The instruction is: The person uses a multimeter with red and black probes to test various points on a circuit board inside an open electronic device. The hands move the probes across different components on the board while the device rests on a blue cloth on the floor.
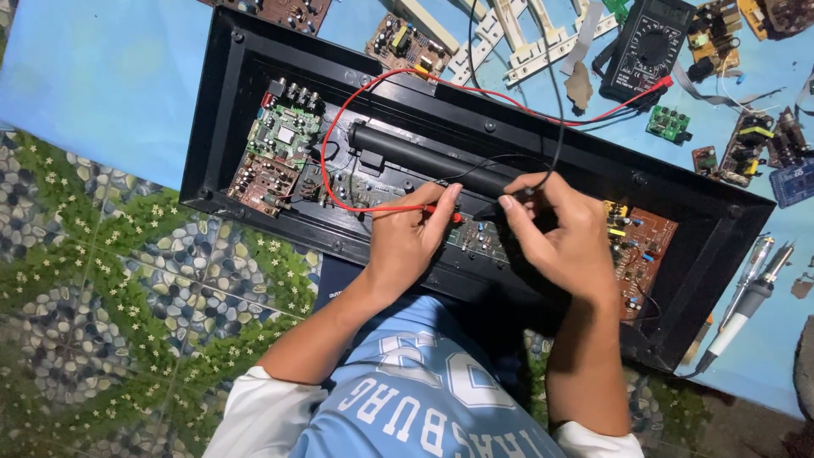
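The open black case (222,102) lies slantwise across the blue mat (102,76), its near rim just beside the person's lap, so little room is left there; the mat's far left is free. Inside, near the middle, the left hand (407,242) pinches a red probe (441,210) and the right hand (564,233) pinches a black probe (492,212), tips close together on a green circuit board (475,237). A black meter (649,47) lies far right.
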